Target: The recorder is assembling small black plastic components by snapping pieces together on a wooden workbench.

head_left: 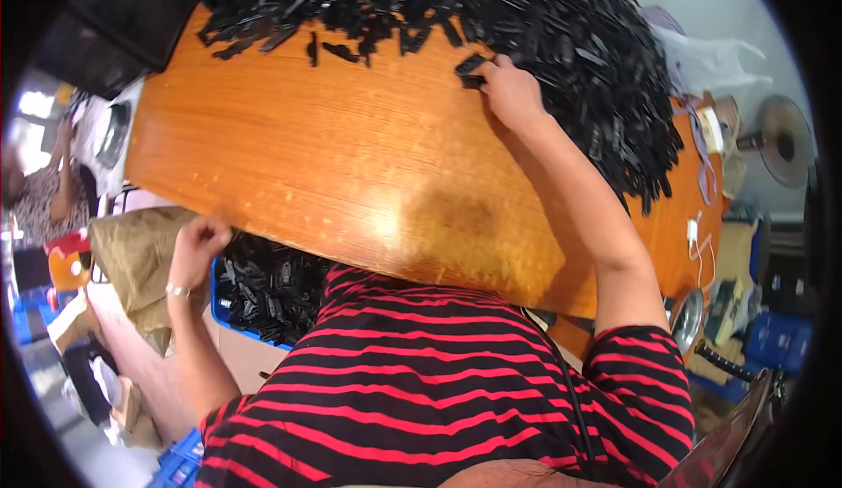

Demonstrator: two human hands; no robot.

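My right hand point(516, 92) reaches to the near edge of a large pile of small black plastic parts point(561, 58) on the table. Its thumb and fingers are closed on one black plastic part point(471, 66); a second dark piece lies right at the fingertips. My left hand point(204, 239) is low at the table's near left edge, beside a blue bin point(217, 299) of similar black parts point(267, 286). Its fingers are curled in and slightly blurred, so whatever they hold, if anything, does not show.
The wooden table point(333, 137) has a worn near edge. A brown sack point(145, 260) hangs beside my left arm. Black boxes point(123, 23) stand at the far left, and a fan point(781, 142) at the right. Another person point(57, 190) sits at the left.
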